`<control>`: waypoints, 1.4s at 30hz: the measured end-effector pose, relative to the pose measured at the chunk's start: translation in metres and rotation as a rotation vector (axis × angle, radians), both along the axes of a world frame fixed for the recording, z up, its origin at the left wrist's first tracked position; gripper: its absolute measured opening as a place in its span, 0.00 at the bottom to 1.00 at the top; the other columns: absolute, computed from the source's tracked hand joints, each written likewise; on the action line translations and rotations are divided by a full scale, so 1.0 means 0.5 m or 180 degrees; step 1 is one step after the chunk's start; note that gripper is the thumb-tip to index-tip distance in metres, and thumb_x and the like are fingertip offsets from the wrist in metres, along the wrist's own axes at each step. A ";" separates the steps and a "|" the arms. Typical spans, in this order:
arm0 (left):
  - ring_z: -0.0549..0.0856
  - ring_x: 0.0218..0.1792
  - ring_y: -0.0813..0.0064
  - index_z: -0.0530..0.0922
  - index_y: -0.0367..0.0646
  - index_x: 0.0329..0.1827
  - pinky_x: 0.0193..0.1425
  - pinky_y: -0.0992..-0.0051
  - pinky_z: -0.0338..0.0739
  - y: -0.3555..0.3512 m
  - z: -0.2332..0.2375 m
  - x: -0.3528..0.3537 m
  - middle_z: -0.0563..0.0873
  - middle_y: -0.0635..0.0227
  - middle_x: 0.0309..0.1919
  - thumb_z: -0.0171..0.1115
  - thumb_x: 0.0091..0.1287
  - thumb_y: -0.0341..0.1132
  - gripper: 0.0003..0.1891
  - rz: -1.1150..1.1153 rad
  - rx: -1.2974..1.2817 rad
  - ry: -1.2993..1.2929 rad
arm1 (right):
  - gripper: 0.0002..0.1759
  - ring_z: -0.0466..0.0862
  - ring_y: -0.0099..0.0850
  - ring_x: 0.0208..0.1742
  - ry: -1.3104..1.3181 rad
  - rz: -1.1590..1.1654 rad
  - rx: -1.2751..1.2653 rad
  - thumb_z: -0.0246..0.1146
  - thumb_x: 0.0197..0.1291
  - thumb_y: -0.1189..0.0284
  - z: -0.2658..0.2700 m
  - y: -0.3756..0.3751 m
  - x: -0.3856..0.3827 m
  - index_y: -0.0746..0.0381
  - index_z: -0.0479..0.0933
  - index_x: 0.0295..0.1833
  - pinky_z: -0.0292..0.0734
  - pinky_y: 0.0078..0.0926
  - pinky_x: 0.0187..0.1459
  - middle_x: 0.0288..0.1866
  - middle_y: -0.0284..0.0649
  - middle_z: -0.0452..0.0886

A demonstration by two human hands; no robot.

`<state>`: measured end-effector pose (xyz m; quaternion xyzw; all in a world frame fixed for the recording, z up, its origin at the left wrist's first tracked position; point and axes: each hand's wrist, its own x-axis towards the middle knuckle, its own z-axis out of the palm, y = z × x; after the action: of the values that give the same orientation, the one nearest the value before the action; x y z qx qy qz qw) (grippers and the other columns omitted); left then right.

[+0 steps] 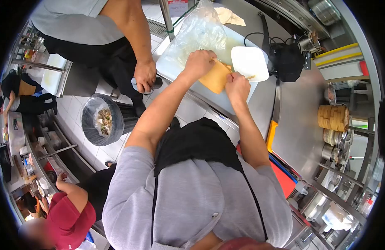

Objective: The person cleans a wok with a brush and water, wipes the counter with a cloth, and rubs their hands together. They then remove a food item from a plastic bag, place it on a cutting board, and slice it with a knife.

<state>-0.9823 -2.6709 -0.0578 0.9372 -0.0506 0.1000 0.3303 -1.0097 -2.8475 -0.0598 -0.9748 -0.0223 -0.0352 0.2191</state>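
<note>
Between my two hands is a smooth, yellow-tan, flat piece of food (214, 78) with rounded corners, over the near edge of a white cutting board (171, 62). Fingers curled, my left hand (199, 63) grips its upper left side. My right hand (237, 87) is closed at its right edge, thumb on top. Just beyond my right hand, a white square tray (249, 62) with a few brown crumbs near its lower rim rests on the board. A clear plastic bag (205, 31) lies crumpled past my left hand.
A lined bin (89, 125) with food scraps stands on the floor at left. Beside the board a co-worker's hand (145, 77) holds something. A black device with cables (287, 60) and a yellow-handled knife (272, 135) lie on the steel counter (299, 121).
</note>
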 end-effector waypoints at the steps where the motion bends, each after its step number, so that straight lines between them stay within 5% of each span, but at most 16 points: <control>1: 0.86 0.38 0.53 0.87 0.47 0.45 0.50 0.61 0.80 0.002 -0.001 -0.003 0.87 0.52 0.34 0.65 0.57 0.35 0.13 0.0050 -0.0068 0.0013 | 0.12 0.86 0.52 0.35 -0.0042 0.0021 -0.0022 0.62 0.62 0.66 -0.002 0.002 0.005 0.65 0.82 0.34 0.80 0.49 0.42 0.30 0.55 0.84; 7: 0.86 0.36 0.52 0.84 0.41 0.38 0.46 0.59 0.80 -0.004 -0.054 0.012 0.86 0.52 0.31 0.62 0.55 0.30 0.09 -0.0066 -0.0543 -0.0095 | 0.13 0.86 0.53 0.35 -0.0232 0.0501 -0.0545 0.59 0.62 0.68 -0.030 0.006 0.034 0.67 0.82 0.33 0.80 0.50 0.41 0.30 0.56 0.84; 9: 0.86 0.34 0.50 0.82 0.39 0.34 0.41 0.55 0.79 -0.009 -0.105 0.022 0.85 0.49 0.30 0.60 0.52 0.28 0.07 -0.0008 -0.0718 -0.0205 | 0.13 0.86 0.48 0.33 -0.1084 0.0810 -0.0471 0.58 0.63 0.69 -0.103 -0.046 0.054 0.66 0.83 0.33 0.80 0.48 0.36 0.31 0.53 0.85; 10: 0.84 0.36 0.49 0.82 0.38 0.33 0.44 0.51 0.77 -0.017 -0.167 0.042 0.84 0.49 0.29 0.59 0.52 0.29 0.07 0.0095 -0.0683 -0.1013 | 0.16 0.86 0.47 0.31 -0.0757 0.0821 -0.0293 0.60 0.63 0.65 -0.088 -0.042 0.059 0.67 0.84 0.34 0.79 0.46 0.33 0.31 0.52 0.85; 11: 0.84 0.36 0.48 0.82 0.39 0.32 0.44 0.51 0.77 -0.030 -0.122 0.030 0.84 0.49 0.30 0.59 0.51 0.30 0.08 0.0240 -0.0189 -0.0292 | 0.17 0.85 0.49 0.29 -0.0425 0.1034 -0.0356 0.62 0.63 0.60 -0.057 -0.049 0.041 0.65 0.84 0.37 0.79 0.46 0.31 0.28 0.51 0.84; 13: 0.84 0.39 0.50 0.83 0.44 0.34 0.44 0.52 0.79 -0.052 -0.176 0.060 0.85 0.52 0.34 0.62 0.48 0.34 0.10 0.0297 0.0325 -0.1324 | 0.17 0.83 0.53 0.36 -0.0775 0.1456 -0.0338 0.69 0.57 0.63 0.046 -0.027 -0.021 0.63 0.83 0.47 0.79 0.48 0.39 0.37 0.56 0.82; 16: 0.81 0.48 0.57 0.83 0.41 0.42 0.49 0.59 0.77 -0.032 -0.077 -0.032 0.83 0.59 0.39 0.62 0.52 0.36 0.14 0.0036 0.0268 -0.1132 | 0.22 0.76 0.50 0.53 -0.0603 0.2095 -0.0527 0.74 0.49 0.69 0.076 -0.022 -0.063 0.62 0.82 0.52 0.74 0.46 0.51 0.49 0.50 0.78; 20: 0.80 0.53 0.56 0.82 0.45 0.51 0.55 0.53 0.73 -0.027 -0.106 -0.027 0.81 0.58 0.47 0.60 0.59 0.38 0.17 0.0578 -0.0154 -0.1056 | 0.22 0.75 0.49 0.53 -0.0558 0.2099 -0.0554 0.73 0.51 0.69 0.063 -0.044 -0.046 0.63 0.82 0.52 0.74 0.45 0.52 0.49 0.47 0.77; 25: 0.67 0.71 0.53 0.78 0.48 0.61 0.71 0.46 0.60 0.055 -0.114 -0.019 0.73 0.53 0.66 0.56 0.63 0.39 0.22 0.0331 0.0728 -0.0177 | 0.16 0.78 0.50 0.43 -0.0914 0.2054 0.0007 0.67 0.61 0.66 0.050 -0.108 -0.045 0.66 0.82 0.49 0.74 0.44 0.48 0.39 0.49 0.79; 29: 0.59 0.77 0.51 0.77 0.52 0.65 0.78 0.44 0.48 0.080 -0.132 0.010 0.66 0.54 0.74 0.56 0.63 0.39 0.24 0.0553 0.0959 -0.0005 | 0.11 0.79 0.53 0.41 -0.0134 0.0789 -0.0723 0.60 0.64 0.70 0.057 -0.267 -0.077 0.70 0.77 0.42 0.75 0.46 0.46 0.38 0.53 0.80; 32: 0.63 0.74 0.51 0.77 0.47 0.63 0.73 0.41 0.57 0.094 -0.145 0.042 0.71 0.54 0.70 0.58 0.61 0.37 0.24 0.0755 0.0966 -0.0189 | 0.14 0.81 0.55 0.46 -0.0371 0.0243 -0.1066 0.59 0.62 0.68 -0.005 -0.416 -0.125 0.67 0.75 0.46 0.76 0.49 0.48 0.40 0.54 0.82; 36: 0.77 0.61 0.53 0.80 0.40 0.52 0.62 0.46 0.70 0.089 -0.076 0.031 0.81 0.53 0.53 0.61 0.57 0.33 0.19 0.0736 0.0783 0.0129 | 0.15 0.81 0.55 0.48 0.0635 -0.0569 -0.1538 0.60 0.60 0.66 -0.030 -0.488 -0.213 0.66 0.75 0.47 0.76 0.50 0.48 0.43 0.55 0.82; 42: 0.84 0.49 0.57 0.82 0.38 0.39 0.54 0.57 0.79 0.113 -0.096 0.101 0.85 0.54 0.38 0.61 0.54 0.29 0.11 0.1022 0.0568 -0.0284 | 0.18 0.82 0.56 0.50 0.1010 -0.0605 -0.1375 0.61 0.58 0.63 -0.010 -0.481 -0.252 0.62 0.74 0.50 0.76 0.53 0.49 0.47 0.55 0.82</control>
<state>-0.9316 -2.6143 -0.1059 0.9534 0.0763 0.1880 0.2232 -1.1357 -3.0882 -0.0649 -0.9900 0.0968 0.1030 0.0027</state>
